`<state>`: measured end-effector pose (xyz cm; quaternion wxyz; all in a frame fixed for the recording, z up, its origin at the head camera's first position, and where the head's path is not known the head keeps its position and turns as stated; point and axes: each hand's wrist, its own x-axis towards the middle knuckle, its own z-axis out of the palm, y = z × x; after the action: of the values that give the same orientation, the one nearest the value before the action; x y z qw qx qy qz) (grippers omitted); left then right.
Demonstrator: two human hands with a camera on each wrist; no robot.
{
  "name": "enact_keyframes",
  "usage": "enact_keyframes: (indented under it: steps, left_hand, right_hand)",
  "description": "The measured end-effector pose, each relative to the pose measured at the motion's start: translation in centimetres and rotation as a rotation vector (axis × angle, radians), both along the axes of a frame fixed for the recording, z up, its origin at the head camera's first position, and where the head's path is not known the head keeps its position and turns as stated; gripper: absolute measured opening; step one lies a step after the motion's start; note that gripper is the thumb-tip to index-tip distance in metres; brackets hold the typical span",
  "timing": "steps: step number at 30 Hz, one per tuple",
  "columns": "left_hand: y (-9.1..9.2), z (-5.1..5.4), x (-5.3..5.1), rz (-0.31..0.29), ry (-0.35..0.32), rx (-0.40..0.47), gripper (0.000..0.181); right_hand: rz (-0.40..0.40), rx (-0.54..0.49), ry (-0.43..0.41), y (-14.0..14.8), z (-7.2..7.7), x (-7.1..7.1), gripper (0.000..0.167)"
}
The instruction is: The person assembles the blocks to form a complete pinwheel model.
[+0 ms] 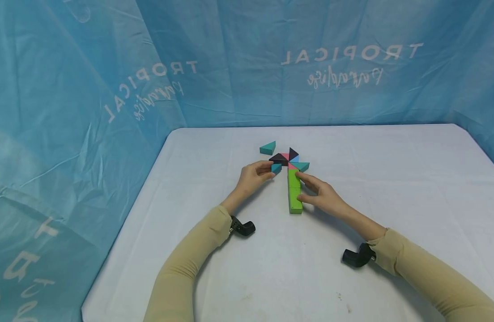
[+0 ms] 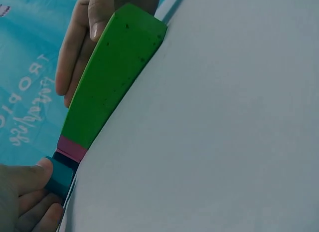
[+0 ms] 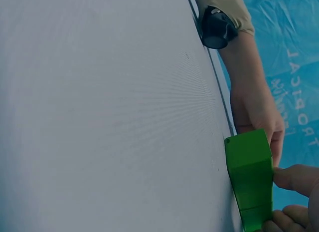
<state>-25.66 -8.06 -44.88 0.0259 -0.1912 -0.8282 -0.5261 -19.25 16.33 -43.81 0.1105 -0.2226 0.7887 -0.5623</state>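
Note:
Between the thumb and fingers of my left hand (image 1: 249, 181) is a small teal triangular block (image 1: 276, 168), close to the left side of a pinwheel-like cluster. That cluster has black triangles (image 1: 293, 154), pink triangles (image 1: 285, 156), a light blue triangle (image 1: 295, 159) and a teal triangle (image 1: 302, 166). Two bright green blocks (image 1: 294, 197) lie end to end below it, like a stem. My right hand (image 1: 326, 197) touches the stem's right side with thumb and fingertips, all on that one side. The right wrist view shows the thumb against the green block (image 3: 251, 164).
Another teal triangular block (image 1: 268, 149) lies apart, behind and left of the cluster. A white cloth covers the table (image 1: 247, 277). Blue printed curtains (image 1: 239, 89) hang behind and to the left. Each wrist wears a black camera (image 1: 244, 227).

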Motion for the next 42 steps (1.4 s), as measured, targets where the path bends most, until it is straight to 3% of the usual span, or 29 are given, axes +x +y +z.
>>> enact_keyframes:
  steps: [9, 14, 19, 42]
  left_hand:
    - [0.0, -0.2, 0.3, 0.002, 0.027, -0.041, 0.047]
    - [-0.2, -0.1, 0.6, 0.051, 0.104, -0.044, 0.045]
    - [-0.2, 0.0, 0.7, 0.063, 0.161, -0.015, 0.038]
    - [1.7, -0.5, -0.2, 0.059, 0.161, 0.038, 0.037]
  right_hand:
    - [-0.004, 0.004, 0.003, 0.0, -0.1, 0.0, 0.068]
    - [0.0, 0.001, 0.008, 0.0, -0.2, 0.0, 0.068]
    - [0.001, -0.002, 0.013, 0.0, -0.1, 0.0, 0.069]
    - [0.004, 0.0, 0.02, 0.0, -0.1, 0.0, 0.068]
